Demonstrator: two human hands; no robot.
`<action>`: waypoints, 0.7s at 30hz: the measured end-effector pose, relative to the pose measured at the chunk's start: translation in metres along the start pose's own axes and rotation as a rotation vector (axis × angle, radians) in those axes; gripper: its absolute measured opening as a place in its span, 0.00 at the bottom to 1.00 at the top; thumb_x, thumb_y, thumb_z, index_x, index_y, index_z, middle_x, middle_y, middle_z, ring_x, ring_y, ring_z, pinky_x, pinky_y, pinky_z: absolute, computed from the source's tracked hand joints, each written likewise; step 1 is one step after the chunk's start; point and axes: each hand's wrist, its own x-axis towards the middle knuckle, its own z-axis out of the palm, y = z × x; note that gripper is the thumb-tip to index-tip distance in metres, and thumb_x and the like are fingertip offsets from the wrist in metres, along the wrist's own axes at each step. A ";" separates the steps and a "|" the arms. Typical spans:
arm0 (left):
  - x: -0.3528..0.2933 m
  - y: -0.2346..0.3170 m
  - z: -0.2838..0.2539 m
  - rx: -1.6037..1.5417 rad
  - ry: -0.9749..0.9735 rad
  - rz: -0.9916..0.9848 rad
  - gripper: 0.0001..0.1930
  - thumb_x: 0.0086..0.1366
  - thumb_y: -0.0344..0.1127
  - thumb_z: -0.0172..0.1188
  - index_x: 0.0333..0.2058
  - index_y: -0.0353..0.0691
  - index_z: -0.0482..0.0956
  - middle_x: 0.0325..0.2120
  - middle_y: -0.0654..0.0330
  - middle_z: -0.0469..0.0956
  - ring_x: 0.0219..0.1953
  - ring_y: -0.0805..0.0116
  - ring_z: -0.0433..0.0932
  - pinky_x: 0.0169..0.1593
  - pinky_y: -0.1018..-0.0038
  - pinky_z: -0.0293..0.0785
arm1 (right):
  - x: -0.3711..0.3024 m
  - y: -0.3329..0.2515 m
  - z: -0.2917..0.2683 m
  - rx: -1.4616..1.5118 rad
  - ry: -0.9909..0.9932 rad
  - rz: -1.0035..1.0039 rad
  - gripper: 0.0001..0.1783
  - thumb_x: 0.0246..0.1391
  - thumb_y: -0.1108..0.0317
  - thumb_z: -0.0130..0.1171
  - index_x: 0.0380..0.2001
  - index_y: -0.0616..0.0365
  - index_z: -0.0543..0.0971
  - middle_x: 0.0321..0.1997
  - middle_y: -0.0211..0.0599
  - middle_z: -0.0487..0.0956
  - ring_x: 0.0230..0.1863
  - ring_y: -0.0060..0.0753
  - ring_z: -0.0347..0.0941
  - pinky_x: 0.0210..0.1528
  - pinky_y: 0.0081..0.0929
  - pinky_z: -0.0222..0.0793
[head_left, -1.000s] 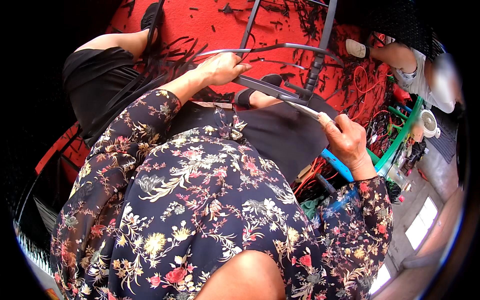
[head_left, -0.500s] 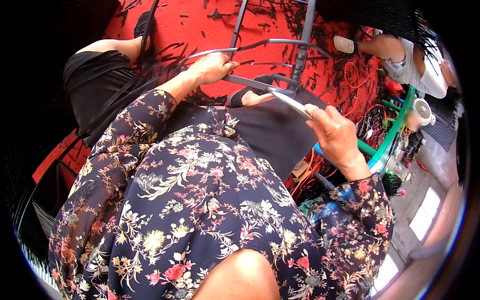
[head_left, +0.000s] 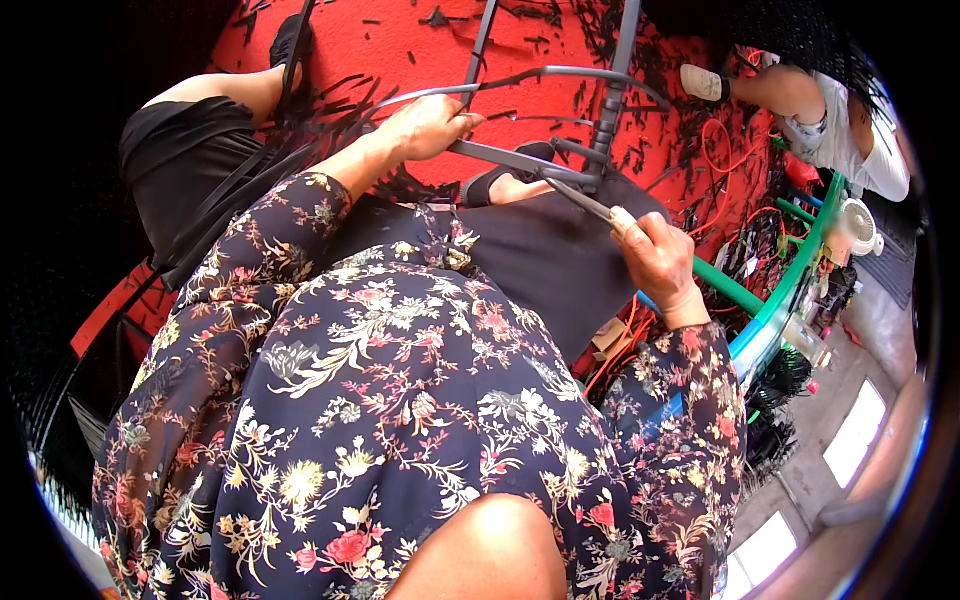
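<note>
A dark grey metal-looking frame stands in front of me, with an upright post (head_left: 622, 55) and a crossbar (head_left: 500, 157). My left hand (head_left: 425, 128) is closed around the crossbar's left end; the hand hides that end. A flat dark grey strip (head_left: 578, 197) runs from the corner of crossbar and post toward me. Its near end is pinched in my right hand (head_left: 655, 258), which hovers over my lap with the strip taut. Several turns of strip coil (head_left: 606, 128) round the post above the corner. Another loose strip (head_left: 550, 72) arches above my left hand.
Dark strip scraps litter the red floor mat (head_left: 385, 50). To the right are a green tubular frame (head_left: 800, 270), an orange cord (head_left: 713, 160) and a white fan (head_left: 855, 228). A seated co-worker's leg (head_left: 760, 92) reaches in at the upper right.
My right hand has shifted slightly left, still pinching the strip. The strip has turned from its bright, shiny side to a dark, narrower view. My left hand keeps its hold.
</note>
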 end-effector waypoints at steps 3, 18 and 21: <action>0.004 -0.009 0.001 -0.041 0.022 0.025 0.25 0.61 0.52 0.48 0.25 0.31 0.76 0.21 0.46 0.75 0.28 0.54 0.75 0.36 0.63 0.67 | 0.000 -0.002 0.010 -0.027 0.057 -0.001 0.16 0.40 0.71 0.63 0.37 0.47 0.78 0.17 0.27 0.61 0.14 0.26 0.63 0.15 0.24 0.60; 0.002 -0.019 -0.005 -0.002 0.011 0.011 0.25 0.60 0.52 0.49 0.23 0.30 0.74 0.19 0.47 0.73 0.25 0.56 0.74 0.33 0.64 0.67 | 0.007 -0.001 0.009 -0.044 0.014 -0.065 0.16 0.42 0.70 0.60 0.39 0.47 0.78 0.16 0.28 0.57 0.14 0.27 0.62 0.14 0.25 0.59; -0.004 -0.008 -0.014 0.008 0.000 -0.023 0.24 0.60 0.51 0.50 0.23 0.30 0.74 0.19 0.47 0.74 0.25 0.57 0.74 0.34 0.65 0.67 | 0.012 -0.019 0.003 -0.025 -0.007 0.032 0.16 0.44 0.69 0.60 0.40 0.48 0.77 0.17 0.30 0.60 0.17 0.27 0.66 0.16 0.26 0.62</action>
